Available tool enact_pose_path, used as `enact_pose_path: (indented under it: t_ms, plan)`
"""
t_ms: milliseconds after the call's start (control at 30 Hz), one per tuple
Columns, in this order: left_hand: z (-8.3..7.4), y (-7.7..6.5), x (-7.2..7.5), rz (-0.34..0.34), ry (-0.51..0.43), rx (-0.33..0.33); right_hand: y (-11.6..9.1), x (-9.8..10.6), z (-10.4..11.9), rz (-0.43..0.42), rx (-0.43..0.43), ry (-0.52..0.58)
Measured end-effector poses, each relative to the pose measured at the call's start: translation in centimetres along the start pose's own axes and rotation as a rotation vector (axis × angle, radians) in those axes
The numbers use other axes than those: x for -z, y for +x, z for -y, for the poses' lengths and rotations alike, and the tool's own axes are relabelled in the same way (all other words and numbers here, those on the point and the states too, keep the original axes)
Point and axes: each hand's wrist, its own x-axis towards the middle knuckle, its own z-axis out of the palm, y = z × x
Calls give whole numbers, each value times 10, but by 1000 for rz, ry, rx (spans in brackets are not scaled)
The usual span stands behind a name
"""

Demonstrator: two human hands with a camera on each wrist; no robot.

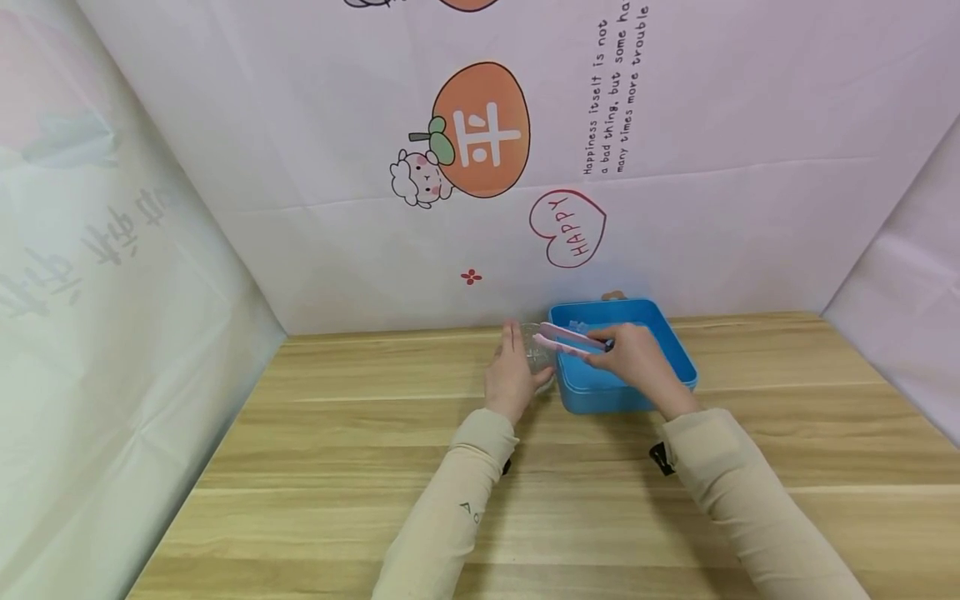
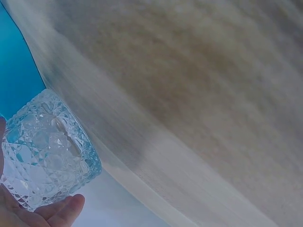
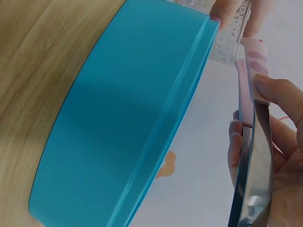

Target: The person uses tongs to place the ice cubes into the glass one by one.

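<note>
My left hand [image 1: 510,382] grips a clear cut-glass cup [image 1: 537,357] beside the blue box. In the left wrist view, the cup [image 2: 52,156] has a diamond-patterned wall, and clear lumps show in its mouth. Pink-tipped metal tongs [image 3: 255,156] are pinched between the thumb and fingers of my right hand [image 1: 637,362], above the box's left part. The tong tips reach the cup's mouth and stand apart; whether they hold anything I cannot tell. Small clear pieces [image 1: 577,326] show in the far left corner of the blue box [image 1: 611,402].
A wood-grain table [image 1: 360,433] bears the box and cup. Close behind them rises a printed white cloth [image 1: 360,267], with further cloth at both sides. Small black objects [image 1: 662,458] show at both sleeves.
</note>
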Motion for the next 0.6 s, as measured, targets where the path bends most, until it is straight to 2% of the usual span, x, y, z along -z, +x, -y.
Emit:
enact_pose_path:
  t_ms: [200,367,600]
  plan:
    - [0,-1,1,-15,-2,-4,1,3,-5,-78,-47,18]
    - [0,-1,3,-11,5,-1,9,-1,-14,-127,-132,9]
    - [-2,-2,3,-13,20,2,19,-12,-28,-87,-222,-6]
